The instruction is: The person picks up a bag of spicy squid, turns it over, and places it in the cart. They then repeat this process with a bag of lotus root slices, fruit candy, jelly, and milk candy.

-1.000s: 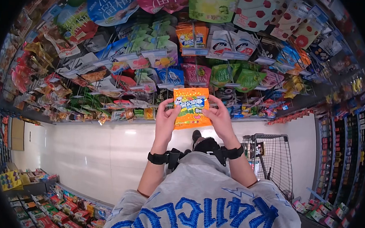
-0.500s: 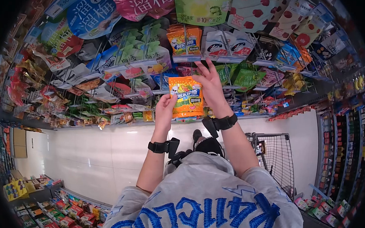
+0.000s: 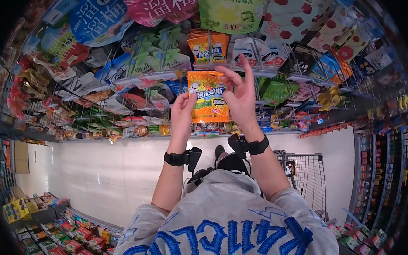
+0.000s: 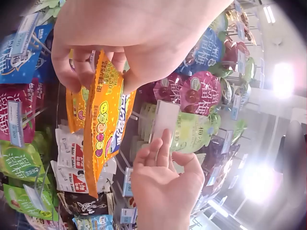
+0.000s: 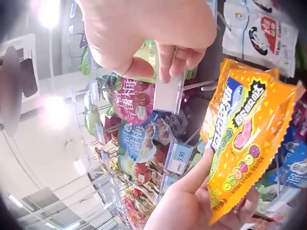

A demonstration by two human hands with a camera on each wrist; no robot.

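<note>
An orange candy bag [image 3: 208, 106], printed with cartoon fruits, is upright in front of the shelf. My left hand [image 3: 181, 117] pinches its left edge between thumb and fingers. In the right wrist view the same bag [image 5: 254, 148] slants above the left palm [image 5: 180, 208]. My right hand [image 3: 243, 106] is raised beside the bag, overlapping its right edge in the head view. The left wrist view shows this right hand [image 4: 165, 191] apart from the bag, its fingertips at a blank white label holder [image 4: 165, 122]. Similar orange bags [image 3: 206, 48] hang just above.
Hanging snack pouches fill the rack, among them a pink pouch [image 3: 160, 3], a green pouch [image 3: 232, 10] and white candy bags [image 3: 260, 51]. A wire shopping cart [image 3: 306, 180] stands at the right. Behind me are low shelves of packets [image 3: 73, 241].
Both hands held the bag at first. The right hand has let go and moved up toward the shelf's label holder. The left hand has raised the bag and shifted it slightly left.
</note>
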